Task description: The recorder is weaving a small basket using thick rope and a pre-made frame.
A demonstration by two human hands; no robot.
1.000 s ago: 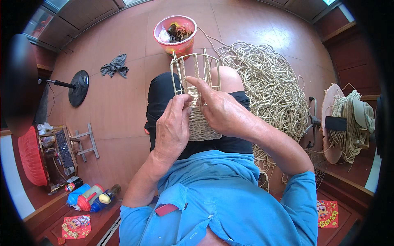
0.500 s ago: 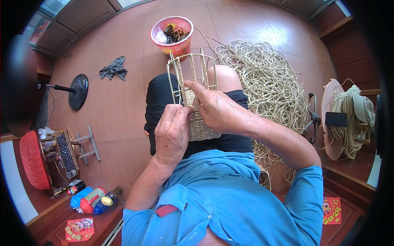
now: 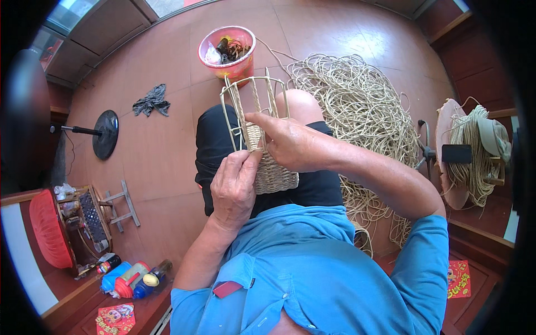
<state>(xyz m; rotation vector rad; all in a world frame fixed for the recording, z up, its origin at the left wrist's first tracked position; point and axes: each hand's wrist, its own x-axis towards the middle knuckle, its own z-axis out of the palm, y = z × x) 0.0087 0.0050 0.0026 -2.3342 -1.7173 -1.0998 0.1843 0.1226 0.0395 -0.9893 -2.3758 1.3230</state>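
Note:
On my lap rests a basket point(image 3: 277, 175), its lower part closely woven from pale cord and its upper part a bare frame of uprights and a rim. My left hand point(image 3: 234, 183) is closed, thumb and fingertips pinching the left edge of the weave; any strand between them is too small to make out. Curled round the basket's right side, my right hand point(image 3: 296, 145) grips it with the index finger stretched along a cord-wrapped upright. That hand hides part of the weave.
A large heap of loose cord point(image 3: 357, 111) lies right of my knees. Ahead stands a pink bucket point(image 3: 240, 70) with dark bits inside. Further right, a coil of cord point(image 3: 472, 156) sits on a round stool point(image 3: 451, 187). Bottles point(image 3: 131, 279) and a red basket point(image 3: 50, 229) are at left.
The view has shifted slightly. Both hands stay at the basket in nearly the same grip, with only small finger movement.

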